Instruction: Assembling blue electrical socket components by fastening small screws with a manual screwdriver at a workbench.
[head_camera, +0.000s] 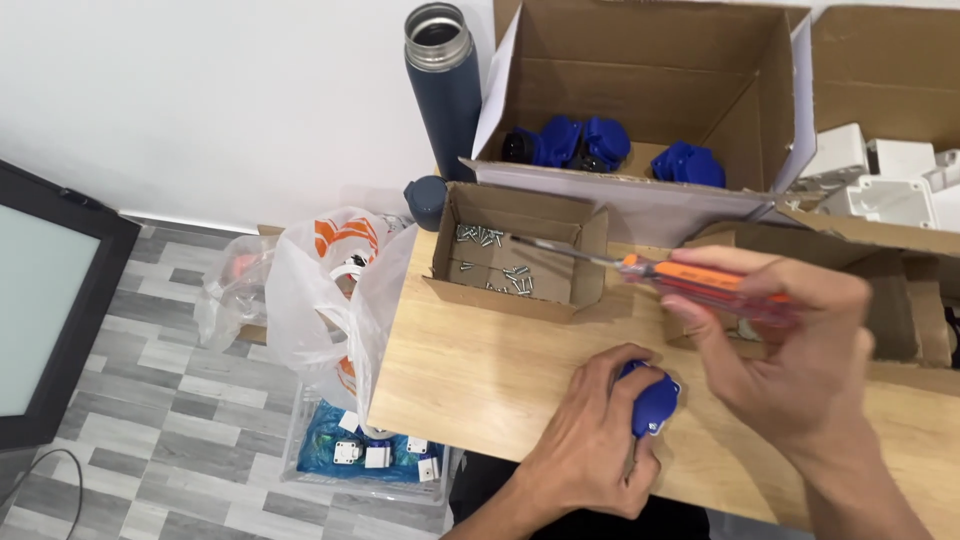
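Fingers of the left hand wrap over a small blue plastic part, pressing it onto the wooden table near the front edge, at centre. The part looks like a light, rigid moulded shell with rounded, smooth sides, so it would likely slip or twist under a tool unless gripped from above across its width, as this hand does.

Just to the right, the right hand pinches a screwdriver with a clear orange handle between thumb and fingertips; its thin metal shaft points left and far, the tip reaching over a small open cardboard box of loose silver screws.

Farther back, a large cardboard box holds more blue parts, with white plastic housings at far right. A dark flask stands at the far left of the table. On the tiled floor to the left sit plastic bags.
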